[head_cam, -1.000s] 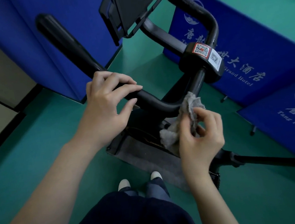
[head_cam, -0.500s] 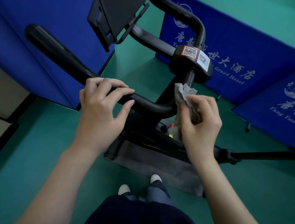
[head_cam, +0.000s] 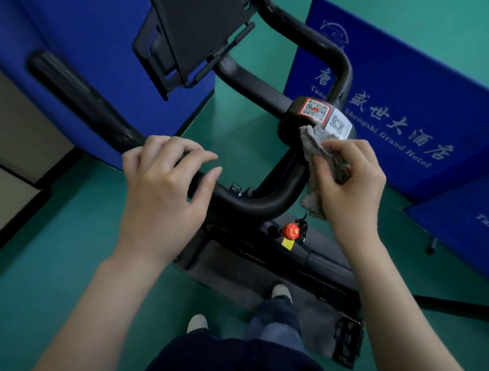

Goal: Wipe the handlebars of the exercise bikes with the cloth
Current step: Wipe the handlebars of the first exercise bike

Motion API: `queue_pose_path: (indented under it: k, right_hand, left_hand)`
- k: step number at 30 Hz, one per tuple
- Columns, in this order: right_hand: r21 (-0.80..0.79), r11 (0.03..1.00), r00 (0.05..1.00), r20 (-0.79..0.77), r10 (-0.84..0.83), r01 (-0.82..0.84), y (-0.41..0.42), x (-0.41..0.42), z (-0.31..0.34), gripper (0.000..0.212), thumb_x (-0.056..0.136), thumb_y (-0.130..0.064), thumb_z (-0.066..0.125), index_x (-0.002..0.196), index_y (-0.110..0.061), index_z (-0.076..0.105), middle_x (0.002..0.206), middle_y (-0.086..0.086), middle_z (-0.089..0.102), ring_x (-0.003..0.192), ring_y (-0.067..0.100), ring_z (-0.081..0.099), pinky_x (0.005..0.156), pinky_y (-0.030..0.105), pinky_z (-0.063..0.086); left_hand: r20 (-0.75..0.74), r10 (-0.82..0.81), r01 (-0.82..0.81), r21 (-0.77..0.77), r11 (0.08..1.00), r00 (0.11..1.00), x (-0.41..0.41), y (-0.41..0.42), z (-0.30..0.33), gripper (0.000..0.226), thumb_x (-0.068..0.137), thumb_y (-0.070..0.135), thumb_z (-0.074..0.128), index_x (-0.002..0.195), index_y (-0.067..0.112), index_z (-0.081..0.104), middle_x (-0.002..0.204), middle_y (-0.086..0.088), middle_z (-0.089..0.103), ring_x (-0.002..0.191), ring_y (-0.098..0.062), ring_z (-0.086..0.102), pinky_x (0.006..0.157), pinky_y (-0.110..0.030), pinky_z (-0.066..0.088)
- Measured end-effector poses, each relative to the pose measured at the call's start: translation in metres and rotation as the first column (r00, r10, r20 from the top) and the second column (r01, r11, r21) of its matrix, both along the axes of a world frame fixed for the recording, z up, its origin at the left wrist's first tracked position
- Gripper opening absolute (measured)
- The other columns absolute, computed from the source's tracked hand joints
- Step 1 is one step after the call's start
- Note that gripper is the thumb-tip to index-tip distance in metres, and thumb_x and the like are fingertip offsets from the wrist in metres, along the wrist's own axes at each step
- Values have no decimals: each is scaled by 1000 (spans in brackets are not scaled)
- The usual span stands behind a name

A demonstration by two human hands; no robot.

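we steady the black handlebar of an exercise bike while wiping near its centre clamp, the block carrying the qr stickers. the grey cloth looks soft, light and floppy, so it is best bunched in the fingers and pressed against the stiff, smooth tube; here it lies against the bar just below the clamp. our right hand is curled round the cloth, thumb pinching it. our left hand, well left of the clamp, rests on the bar with fingers loosely bent over it, wrist raised, forearm angled in from below.
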State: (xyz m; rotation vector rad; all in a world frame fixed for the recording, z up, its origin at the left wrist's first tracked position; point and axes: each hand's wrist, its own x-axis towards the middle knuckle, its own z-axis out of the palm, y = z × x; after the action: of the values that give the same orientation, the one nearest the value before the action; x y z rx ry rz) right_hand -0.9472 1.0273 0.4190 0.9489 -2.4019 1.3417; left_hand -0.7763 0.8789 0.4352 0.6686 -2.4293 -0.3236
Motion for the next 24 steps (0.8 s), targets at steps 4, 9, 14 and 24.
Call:
queue_pose_path:
  k: [4, 9, 14, 24]
  right_hand:
    - [-27, 991, 990, 27, 135, -134, 6, -21, 7, 12, 82, 0, 69, 93, -5, 68, 91, -3, 57, 82, -3, 50, 77, 5, 39]
    - [-84, 961, 961, 67, 269, -263, 21, -67, 20, 12, 83, -4, 68, 95, -8, 68, 92, -3, 59, 88, -4, 54, 79, 16, 47]
    - [-56, 950, 944, 107, 313, -308, 30, -128, 28, 12, 85, -9, 66, 97, -12, 68, 94, -5, 61, 90, -4, 55, 82, 19, 48]
    - [53, 871, 869, 115, 481, -489, -11, -175, 24, 13, 85, -12, 68, 98, -13, 69, 94, -9, 59, 88, -12, 52, 81, 6, 41]
  left_hand:
    - [7, 86, -86, 40, 995, 996, -35, 18, 6, 21, 90, 31, 56, 102, 18, 67, 97, 6, 61, 96, -18, 52, 89, -30, 25]
    - [53, 143, -148, 100, 984, 988, -86, 49, 10, 25, 91, 31, 54, 107, 16, 66, 100, 6, 59, 98, -17, 51, 87, -30, 33]
    - [95, 191, -201, 107, 974, 977, -129, 75, 9, 28, 89, 27, 60, 113, 13, 64, 106, 3, 60, 102, -21, 53, 86, -40, 43]
    - [227, 241, -261, 62, 963, 943, -179, 71, 15, 50, 88, 50, 46, 120, 14, 60, 118, 2, 57, 114, -20, 47, 93, -36, 35]
